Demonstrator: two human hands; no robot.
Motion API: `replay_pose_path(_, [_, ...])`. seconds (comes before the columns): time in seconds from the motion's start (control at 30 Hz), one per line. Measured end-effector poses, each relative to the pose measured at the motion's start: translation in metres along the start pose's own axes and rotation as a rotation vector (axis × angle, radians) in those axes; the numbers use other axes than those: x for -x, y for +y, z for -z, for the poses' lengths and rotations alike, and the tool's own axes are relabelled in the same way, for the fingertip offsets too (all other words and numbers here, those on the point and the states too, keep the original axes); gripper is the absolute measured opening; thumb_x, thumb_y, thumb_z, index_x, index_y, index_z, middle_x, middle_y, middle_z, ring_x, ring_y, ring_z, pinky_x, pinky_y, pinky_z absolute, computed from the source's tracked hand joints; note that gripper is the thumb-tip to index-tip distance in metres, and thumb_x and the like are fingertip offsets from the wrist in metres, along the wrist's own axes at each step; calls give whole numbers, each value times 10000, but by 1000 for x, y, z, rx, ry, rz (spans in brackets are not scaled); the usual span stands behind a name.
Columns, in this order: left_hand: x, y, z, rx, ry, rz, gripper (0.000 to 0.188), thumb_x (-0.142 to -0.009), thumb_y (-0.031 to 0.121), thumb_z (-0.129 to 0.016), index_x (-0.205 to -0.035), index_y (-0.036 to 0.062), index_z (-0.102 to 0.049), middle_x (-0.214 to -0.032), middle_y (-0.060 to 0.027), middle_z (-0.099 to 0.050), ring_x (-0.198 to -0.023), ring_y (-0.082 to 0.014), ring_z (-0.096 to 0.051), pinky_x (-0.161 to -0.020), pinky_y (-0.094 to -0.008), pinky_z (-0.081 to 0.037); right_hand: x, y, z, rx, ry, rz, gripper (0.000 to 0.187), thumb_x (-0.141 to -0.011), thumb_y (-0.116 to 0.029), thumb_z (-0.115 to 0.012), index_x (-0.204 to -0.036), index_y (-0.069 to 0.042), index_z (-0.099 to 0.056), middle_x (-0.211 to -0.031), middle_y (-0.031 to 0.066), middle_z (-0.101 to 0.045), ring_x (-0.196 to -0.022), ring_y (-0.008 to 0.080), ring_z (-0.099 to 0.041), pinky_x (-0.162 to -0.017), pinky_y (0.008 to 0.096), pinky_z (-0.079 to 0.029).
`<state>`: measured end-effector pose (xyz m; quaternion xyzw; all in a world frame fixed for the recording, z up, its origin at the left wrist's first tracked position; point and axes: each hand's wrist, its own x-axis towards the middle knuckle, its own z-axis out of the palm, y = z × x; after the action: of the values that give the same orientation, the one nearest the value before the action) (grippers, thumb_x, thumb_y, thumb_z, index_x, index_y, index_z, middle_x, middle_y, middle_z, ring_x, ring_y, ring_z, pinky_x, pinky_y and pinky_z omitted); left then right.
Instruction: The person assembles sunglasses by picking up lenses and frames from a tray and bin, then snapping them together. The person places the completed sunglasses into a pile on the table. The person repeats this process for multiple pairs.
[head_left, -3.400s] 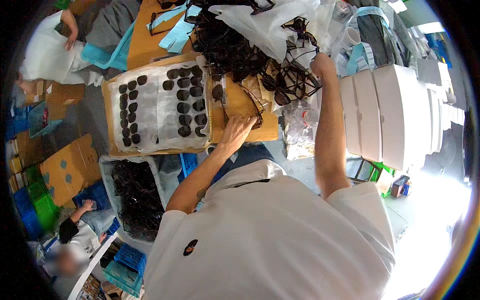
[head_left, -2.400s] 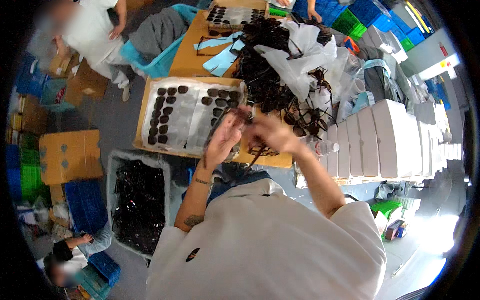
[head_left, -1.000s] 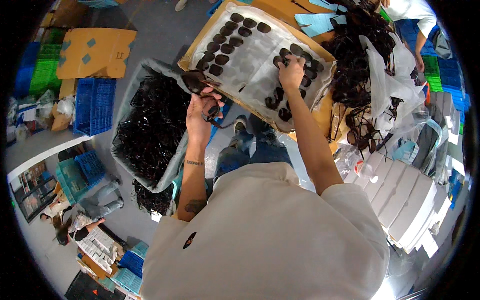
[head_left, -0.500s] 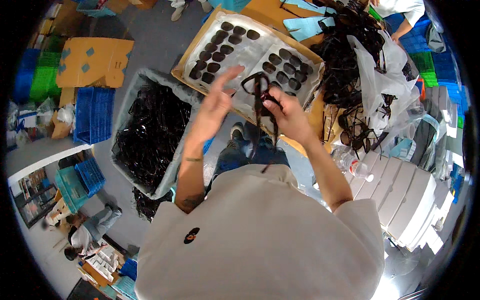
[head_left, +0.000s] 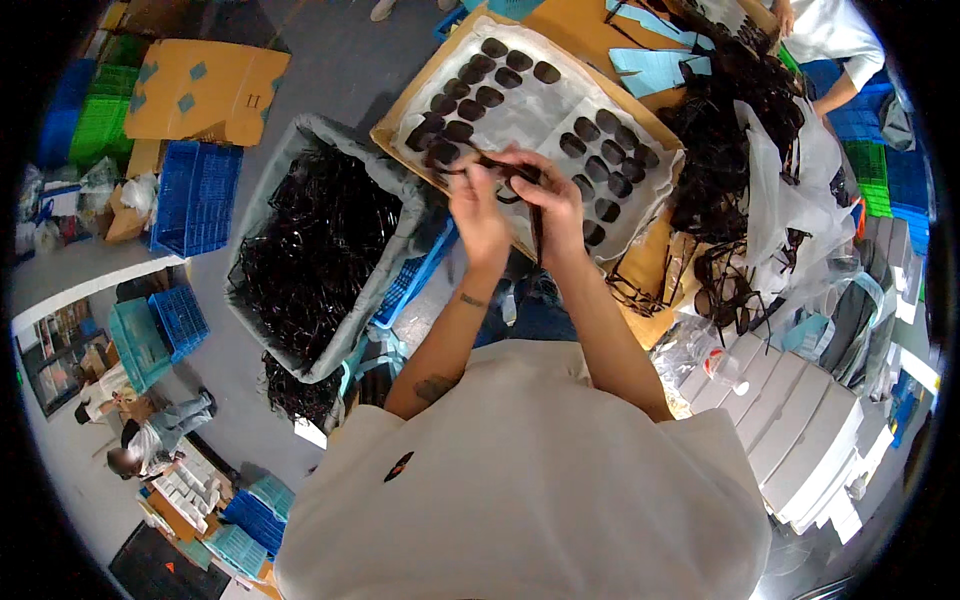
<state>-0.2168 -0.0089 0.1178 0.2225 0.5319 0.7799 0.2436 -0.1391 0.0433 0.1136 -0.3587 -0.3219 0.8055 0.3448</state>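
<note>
Overhead view of a person in a pale shirt at a cluttered tabletop (head_left: 590,40). Both hands meet just above centre of the frame, over the near edge of a flat tray (head_left: 540,125) lined with white sheet and set with rows of dark oval lenses (head_left: 500,90). The left hand (head_left: 478,210) and the right hand (head_left: 548,200) are each closed on a dark pair of glasses (head_left: 500,172) held between them; one thin temple arm hangs down below the right hand. Which fingers pinch which part of the frame cannot be told at this size.

Left of the hands, in the centre-left of the frame, a large grey bin (head_left: 395,215) stands on the floor, filled with a tangled mass of black glasses frames (head_left: 310,250); more of them spill out at its lower end. A blue crate (head_left: 195,195) lies beyond the bin, and flattened cardboard (head_left: 205,90) lies at the upper left.

To the right of the tray, loose dark frames (head_left: 715,180) are heaped among white plastic bags (head_left: 790,210), and further pairs (head_left: 725,295) lie near the tabletop's edge. A row of white boxes (head_left: 800,420) occupies the lower right. Another person's arm in a white sleeve (head_left: 835,35) shows at the upper right; a further person (head_left: 150,440) sits on the floor at the lower left.
</note>
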Motion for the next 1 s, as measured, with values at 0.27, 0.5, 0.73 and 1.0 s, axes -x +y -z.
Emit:
replay_pose_path(0.27, [-40, 45, 112, 235, 291, 192, 307, -1053, 300, -461, -1187, 25, -497, -1035, -139, -640, -935, -270, -650, -834, -428, -554, -175, 18, 60, 833, 161, 337, 328, -898, -218, -691, -1029, 80, -653, -980, 172, -677, -871, 236, -653, -765, 347, -515])
replay_pose_path(0.5, [-1, 51, 149, 210, 285, 343, 341, -1050, 296, -461, -1227, 10, -520, -976, -108, -630, -889, -260, -640, -793, -422, -564, -266, 37, 103, 1311, 86, 51, 422, -883, -319, -695, -794, 89, -636, -756, 170, -679, -712, 290, -657, -671, 422, -498])
replay_pose_path(0.73, [11, 48, 104, 156, 135, 454, 476, -1057, 403, -400, -1256, -17, -499, -957, -107, -585, -875, -247, -614, -788, -445, -559, -202, -4, 54, 1683, 415, 154, 513, -870, -373, -662, -1077, 85, -556, -908, 243, -697, -952, 406, -684, -849, 459, -552])
replay_pose_path(1.0, [21, 23, 41, 172, -52, 490, 546, -1024, 523, -409, -1189, 19, -540, -961, -44, -556, -893, -181, -547, -821, -385, -491, 48, -67, 6, 921, -241, 721, 305, -926, -278, -651, -1099, -28, -622, -1046, 139, -648, -928, 248, -641, -806, 370, -509])
